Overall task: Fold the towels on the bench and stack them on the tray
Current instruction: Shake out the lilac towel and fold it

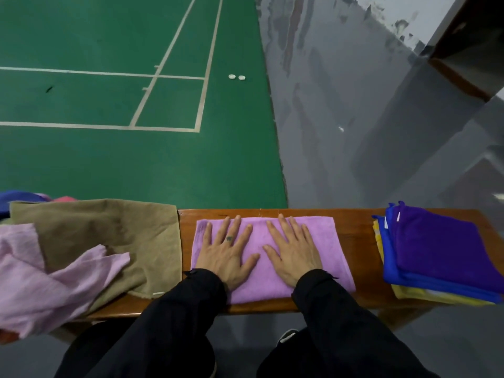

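At the far left of the glossy brown wooden table (357, 241), a crumpled pale pink cloth (41, 279) lies over a loosely spread tan-brown towel (109, 230), with bits of blue and pink fabric (24, 197) peeking out behind them. Next comes a folded lilac terry towel (261, 279), lying flat in the middle of the table. The left hand (226, 252) presses on its left half, fingers (236, 227) straight and spread, gripping nothing; a small dark mark shows on one finger. Just beside it, the right hand (296, 255) rests flat on the towel's right half, its fingers likewise spread and holding nothing. Both arms wear black sleeves (191, 309). Further right, apart from the lilac towel, sits a stack of folded towels: deep purple on top (441, 246), royal blue (392, 271) beneath, yellow (425, 296) at the bottom. Whether a tray lies under the stack cannot be told.
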`<state>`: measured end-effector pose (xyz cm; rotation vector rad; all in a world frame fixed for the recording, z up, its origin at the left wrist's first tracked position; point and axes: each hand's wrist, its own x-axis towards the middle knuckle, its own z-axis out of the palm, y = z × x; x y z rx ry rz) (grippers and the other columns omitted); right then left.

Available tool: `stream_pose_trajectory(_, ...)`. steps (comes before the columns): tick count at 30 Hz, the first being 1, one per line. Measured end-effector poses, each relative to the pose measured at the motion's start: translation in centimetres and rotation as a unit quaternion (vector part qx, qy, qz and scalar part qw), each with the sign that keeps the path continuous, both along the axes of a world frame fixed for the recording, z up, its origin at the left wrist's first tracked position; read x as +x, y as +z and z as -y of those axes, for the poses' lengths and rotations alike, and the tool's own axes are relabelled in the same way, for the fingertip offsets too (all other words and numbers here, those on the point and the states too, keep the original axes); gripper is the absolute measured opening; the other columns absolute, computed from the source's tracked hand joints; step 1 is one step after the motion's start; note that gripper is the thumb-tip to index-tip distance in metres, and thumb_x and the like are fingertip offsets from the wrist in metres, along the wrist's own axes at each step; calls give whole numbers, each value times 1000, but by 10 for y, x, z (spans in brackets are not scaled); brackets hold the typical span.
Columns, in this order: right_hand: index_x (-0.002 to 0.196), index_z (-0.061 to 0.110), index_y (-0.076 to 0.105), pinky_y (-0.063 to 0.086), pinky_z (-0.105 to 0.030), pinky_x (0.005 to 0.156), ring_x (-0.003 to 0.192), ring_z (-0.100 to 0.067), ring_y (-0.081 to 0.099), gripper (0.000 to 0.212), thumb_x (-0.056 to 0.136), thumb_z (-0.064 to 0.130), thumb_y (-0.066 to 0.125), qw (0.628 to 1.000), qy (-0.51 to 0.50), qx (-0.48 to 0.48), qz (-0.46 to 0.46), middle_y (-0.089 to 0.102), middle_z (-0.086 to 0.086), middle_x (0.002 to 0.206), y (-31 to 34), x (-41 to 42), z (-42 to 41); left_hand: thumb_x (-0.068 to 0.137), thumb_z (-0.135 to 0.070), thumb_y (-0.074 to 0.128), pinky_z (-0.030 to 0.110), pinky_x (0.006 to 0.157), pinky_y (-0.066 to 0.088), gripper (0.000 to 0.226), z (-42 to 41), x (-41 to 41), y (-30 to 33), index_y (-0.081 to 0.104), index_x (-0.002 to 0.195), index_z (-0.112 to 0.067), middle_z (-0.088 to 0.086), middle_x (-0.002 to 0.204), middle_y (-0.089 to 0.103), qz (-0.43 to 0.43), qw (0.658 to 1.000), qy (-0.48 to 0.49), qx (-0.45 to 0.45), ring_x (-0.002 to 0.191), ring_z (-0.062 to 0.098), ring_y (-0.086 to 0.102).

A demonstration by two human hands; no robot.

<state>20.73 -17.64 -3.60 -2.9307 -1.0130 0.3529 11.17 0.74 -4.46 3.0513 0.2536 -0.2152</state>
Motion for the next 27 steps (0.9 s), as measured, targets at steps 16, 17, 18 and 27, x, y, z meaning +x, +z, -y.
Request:
stream_pose_trajectory(16, 160, 35, -9, 3, -44, 127, 159, -21, -1, 77, 91, 68, -18, 998, -55, -32, 27, -16, 8, 166, -8, -3, 109, 95, -79, 16, 62, 123, 5, 82, 2, -49, -13, 19, 161, -31, 4, 168, 10, 14, 1000, -7, 9, 156, 29, 4)
stream_pose_trajectory(17, 160, 33, -10, 2, -44, 127, 159, -22, -2, 86, 85, 69, -28, 997, -55, -39, 23, -20, 8, 164, -6, -1, 115, 95, -79, 14, 61, 123, 2, 83, 4, -50, -12, 15, 162, -31, 3, 168, 6, 8, 1000, -9, 7, 156, 28, 0)
stream_pose_trajectory(18, 162, 29, -6, 2, -45, 126, 159, -23, -1, 94, 82, 68, -33, 997, -56, -39, 27, -20, 7, 164, -3, 0, 117, 94, -79, 12, 60, 123, -2, 83, 5, -49, -9, 10, 162, -32, 2, 169, 1, 13, 1000, -14, 11, 156, 27, -4)
stream_pose_trajectory(27, 158, 38, -10, -12, -38, 123, 159, -19, -5, 71, 95, 68, -12, 999, -3, -7, 47, -9, 3, 170, -8, -44, 99, 92, -63, 48, 49, 105, 39, 69, -15, -72, 15, 52, 135, -9, 20, 139, 53, 46, 949, 309, -38, 122, 40, 49)
